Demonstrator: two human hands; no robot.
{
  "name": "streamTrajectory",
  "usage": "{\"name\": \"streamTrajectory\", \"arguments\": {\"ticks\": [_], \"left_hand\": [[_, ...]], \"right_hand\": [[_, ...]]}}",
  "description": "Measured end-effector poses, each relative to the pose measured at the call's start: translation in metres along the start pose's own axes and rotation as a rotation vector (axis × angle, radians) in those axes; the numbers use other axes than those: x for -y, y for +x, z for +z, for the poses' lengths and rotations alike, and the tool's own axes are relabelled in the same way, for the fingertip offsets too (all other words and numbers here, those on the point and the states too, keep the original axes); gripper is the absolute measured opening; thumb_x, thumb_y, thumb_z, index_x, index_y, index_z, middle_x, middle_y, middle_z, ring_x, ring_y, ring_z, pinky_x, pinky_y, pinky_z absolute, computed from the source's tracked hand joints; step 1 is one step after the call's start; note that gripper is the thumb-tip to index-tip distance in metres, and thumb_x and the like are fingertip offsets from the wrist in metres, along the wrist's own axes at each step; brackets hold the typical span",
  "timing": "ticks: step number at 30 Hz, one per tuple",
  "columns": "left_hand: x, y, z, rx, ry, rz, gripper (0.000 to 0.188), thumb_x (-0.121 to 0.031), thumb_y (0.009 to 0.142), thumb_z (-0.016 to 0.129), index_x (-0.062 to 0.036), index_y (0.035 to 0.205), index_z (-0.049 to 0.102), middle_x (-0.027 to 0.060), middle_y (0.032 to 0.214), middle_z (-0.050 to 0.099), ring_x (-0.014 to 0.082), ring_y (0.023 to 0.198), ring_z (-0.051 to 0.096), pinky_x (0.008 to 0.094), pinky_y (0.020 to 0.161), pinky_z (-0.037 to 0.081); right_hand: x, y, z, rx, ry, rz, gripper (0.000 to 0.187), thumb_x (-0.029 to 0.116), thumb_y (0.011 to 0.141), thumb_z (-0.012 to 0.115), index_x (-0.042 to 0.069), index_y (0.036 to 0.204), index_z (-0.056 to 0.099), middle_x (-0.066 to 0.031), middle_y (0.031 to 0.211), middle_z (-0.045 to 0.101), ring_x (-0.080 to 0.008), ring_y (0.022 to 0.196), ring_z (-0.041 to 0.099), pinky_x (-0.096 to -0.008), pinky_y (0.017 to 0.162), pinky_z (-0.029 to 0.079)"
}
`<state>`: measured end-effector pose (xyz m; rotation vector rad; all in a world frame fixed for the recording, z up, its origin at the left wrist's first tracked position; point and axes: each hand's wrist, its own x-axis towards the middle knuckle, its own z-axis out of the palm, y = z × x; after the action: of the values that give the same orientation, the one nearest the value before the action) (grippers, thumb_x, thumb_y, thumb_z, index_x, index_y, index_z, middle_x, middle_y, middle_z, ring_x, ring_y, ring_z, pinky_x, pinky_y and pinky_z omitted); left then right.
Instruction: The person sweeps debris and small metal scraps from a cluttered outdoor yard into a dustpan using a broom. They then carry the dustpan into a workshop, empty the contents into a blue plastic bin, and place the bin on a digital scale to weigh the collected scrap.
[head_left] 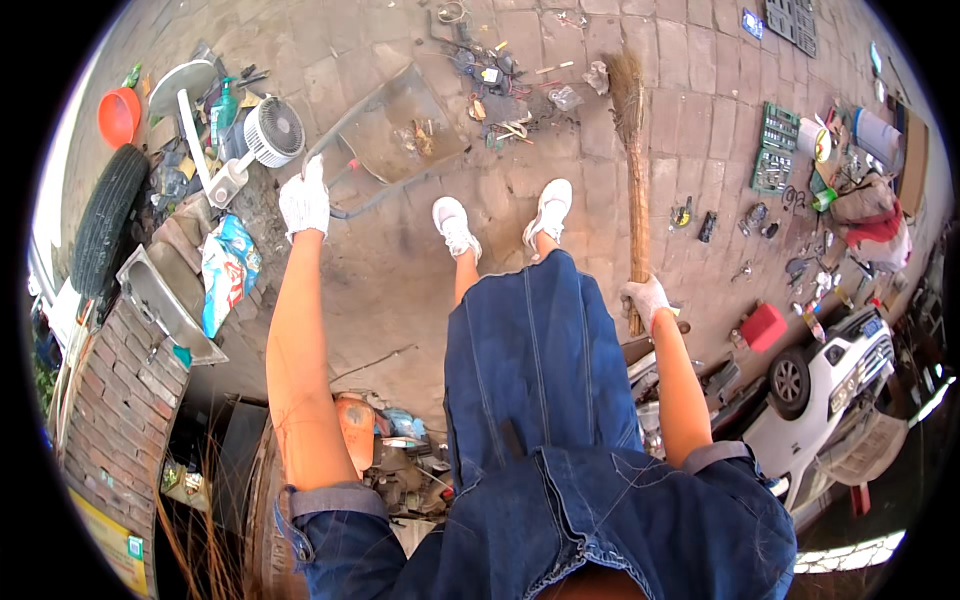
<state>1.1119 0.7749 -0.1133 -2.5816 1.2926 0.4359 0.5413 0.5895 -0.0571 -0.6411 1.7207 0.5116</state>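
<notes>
My left hand point(304, 205), in a white knit glove, is closed on the grey bar handle of a wide metal dustpan point(370, 140). Some brown scraps lie inside the pan, which rests on the brick paving ahead and to the left of my feet. In my right hand point(647, 298), also gloved, is the lower end of a broom's wooden stick point(638, 215). The broom points away from me, its bristles point(625, 85) at the far end. A heap of mixed scraps point(500, 90) with cables and small parts lies between the dustpan and the bristles.
On the left are a white fan point(273, 132), a tyre point(105, 222), an orange bowl point(119, 117), a metal sink point(165, 300) and a plastic bag point(230, 270). To the right lie a green tool case point(775, 148), scattered tools, a red box point(763, 327) and a white car point(835, 390).
</notes>
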Motion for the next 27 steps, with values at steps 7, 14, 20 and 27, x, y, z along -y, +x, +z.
{"name": "streamTrajectory", "arguments": {"ticks": [7,14,20,27], "left_hand": [[-0.003,0.009,0.006,0.064,-0.014,0.04,0.031,-0.033,0.094,0.042,-0.0135,0.108,0.062,0.0176,0.076,0.063,0.0335,0.07,0.062,0.0443,0.066,0.048],[-0.034,0.011,0.001,0.032,-0.19,-0.165,0.062,-0.053,0.09,0.037,0.0003,0.077,0.067,0.0244,0.082,0.064,0.0376,0.081,0.062,0.0458,0.076,0.047],[-0.05,0.013,-0.03,0.117,-0.251,-0.31,0.063,-0.055,0.089,0.036,-0.0008,0.083,0.068,0.0237,0.087,0.064,0.0366,0.087,0.062,0.0449,0.079,0.047],[-0.053,0.006,-0.034,0.12,-0.249,-0.337,0.064,-0.056,0.089,0.036,-0.0006,0.087,0.068,0.0237,0.091,0.064,0.0365,0.089,0.062,0.0446,0.082,0.047]], "right_hand": [[-0.047,0.022,0.134,-0.011,-0.184,0.275,0.012,0.005,0.075,0.055,-0.005,0.08,0.058,-0.0134,0.064,0.06,-0.0261,0.054,0.063,-0.036,0.047,0.051],[-0.037,-0.021,0.304,0.193,0.067,0.308,0.007,0.001,0.073,0.054,-0.006,0.072,0.057,-0.0125,0.061,0.056,-0.0243,0.05,0.058,-0.0358,0.046,0.051],[-0.043,-0.062,0.367,0.37,0.043,0.25,0.007,0.002,0.071,0.057,-0.004,0.068,0.057,-0.0127,0.059,0.057,-0.0242,0.048,0.058,-0.0353,0.046,0.051],[-0.057,-0.105,0.336,0.321,-0.043,0.215,0.017,0.004,0.072,0.059,-0.004,0.083,0.05,-0.0119,0.063,0.055,-0.0219,0.051,0.056,-0.0337,0.047,0.051]]}}
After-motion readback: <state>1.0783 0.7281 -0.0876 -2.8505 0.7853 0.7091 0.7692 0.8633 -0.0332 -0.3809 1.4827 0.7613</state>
